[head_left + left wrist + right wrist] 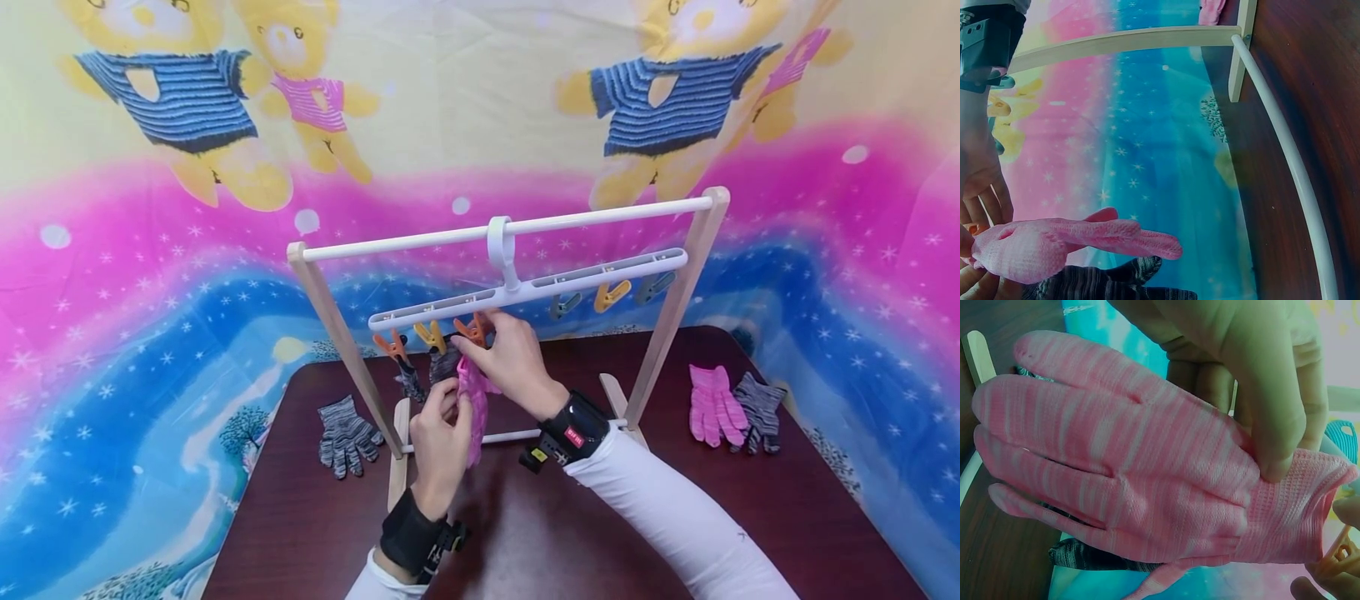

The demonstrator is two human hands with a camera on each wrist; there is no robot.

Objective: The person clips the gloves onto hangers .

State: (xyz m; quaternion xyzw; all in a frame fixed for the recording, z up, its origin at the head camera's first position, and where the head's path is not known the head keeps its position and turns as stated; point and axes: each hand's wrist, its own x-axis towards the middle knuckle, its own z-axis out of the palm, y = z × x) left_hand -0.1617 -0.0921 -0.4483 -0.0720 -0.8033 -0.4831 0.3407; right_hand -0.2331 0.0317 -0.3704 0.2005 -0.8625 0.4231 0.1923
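A pink striped glove hangs fingers-down below the left part of a white hanger. My left hand pinches it near the cuff, as the right wrist view shows with the glove spread out flat. Up at the cuff, my right hand pinches an orange clothespin attached to the hanger. Whether the clothespin's jaws touch the cuff is hard to tell. Just left, dark grey striped gloves hang at another orange clothespin and a yellow clothespin.
The hanger hooks over the top rail of a wooden rack. Several more clothespins hang on its right half. A grey glove lies on the table at left; a pink glove and a grey glove at right.
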